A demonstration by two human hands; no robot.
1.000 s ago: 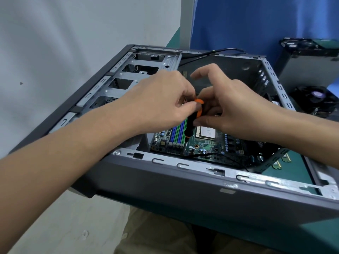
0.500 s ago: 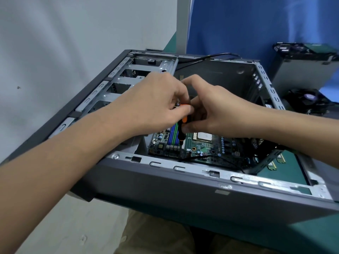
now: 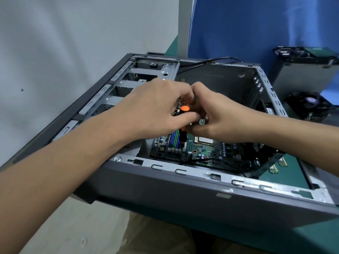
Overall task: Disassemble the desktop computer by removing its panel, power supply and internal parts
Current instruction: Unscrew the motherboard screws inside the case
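— Inside the computer case point(image 3: 183, 191), which lies on its side on the green table point(image 3: 322, 235): entry one?
— Motherboard point(image 3: 205, 151), green, flat on the case floor, not yet out. Blue and green memory slots point(image 3: 174, 140) in ribbed plastic; pale square socket point(image 3: 203, 139) beside them.
— Entry two?
— Screwdriver point(image 3: 183, 137), black handle, orange cap, upright over the board. Left hand point(image 3: 156, 110) wraps the handle, thumb across it. Right hand point(image 3: 220, 116) curls its fingers against the same handle, apparently pinching it. Tip hidden.
— Handling note?
— Probably a board screw. Keep the shaft square to the head and press down while turning, one hand steadying. A slip could gouge the board. Catch the freed screw before it rolls underneath.
— The case itself?
— Grey painted shell, bare stamped-steel rim with slots, drive cage point(image 3: 139, 83) far left. Thin black cable point(image 3: 207, 62) over the back edge.
— Elsewhere?
— Grey metal box point(image 3: 302, 76) and black fan point(image 3: 310, 103), well apart to the right.
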